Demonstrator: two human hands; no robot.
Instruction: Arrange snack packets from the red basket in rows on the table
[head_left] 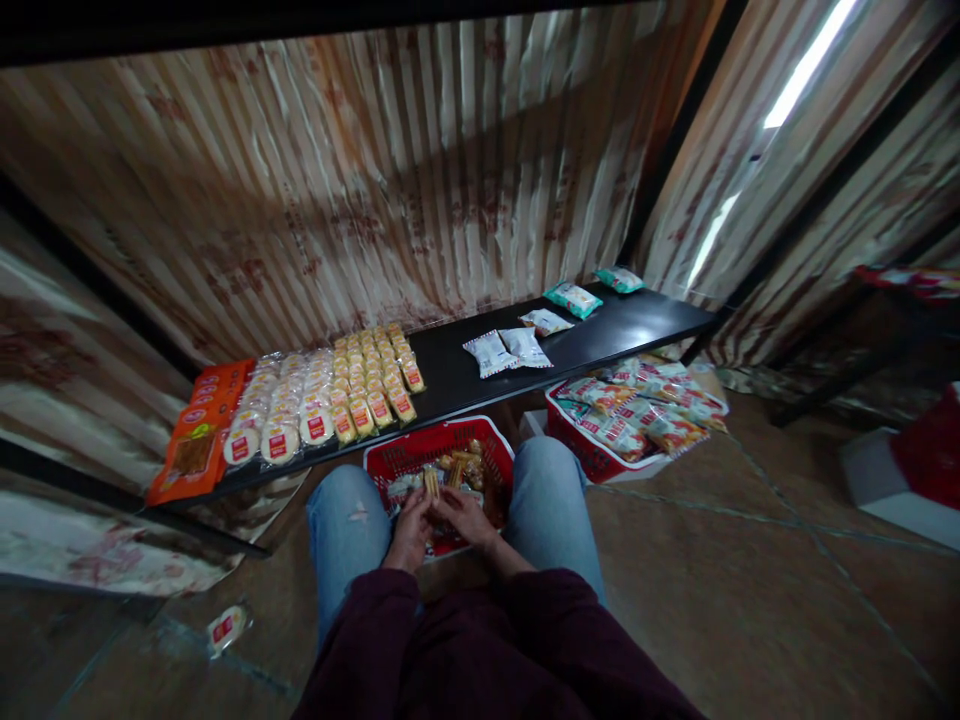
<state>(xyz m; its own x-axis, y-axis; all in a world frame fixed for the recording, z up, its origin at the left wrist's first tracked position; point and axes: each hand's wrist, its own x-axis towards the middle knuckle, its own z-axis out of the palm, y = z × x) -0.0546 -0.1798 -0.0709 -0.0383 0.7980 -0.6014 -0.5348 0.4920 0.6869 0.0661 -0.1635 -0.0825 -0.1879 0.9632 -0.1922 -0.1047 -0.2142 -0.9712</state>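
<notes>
Left hand (409, 530) narrowed on a yellow pack (430, 482), the right hand (466, 516) just beside it, over a red basket (424, 442).

A light grip near the pack's edges should serve best: firm enough not to drop it, soft enough not to crush what is inside. Leaving its front untouched would likely keep it smooth. The pack rises out of the left hand, small, oblong and pale yellow, with faint lengthwise lines; any print is too blurred to read. Whether the right hand grips anything cannot be told. Ahead and to the left of the hands, small packs (361, 418) sit in rows on a dark shelf (450, 380).
</notes>
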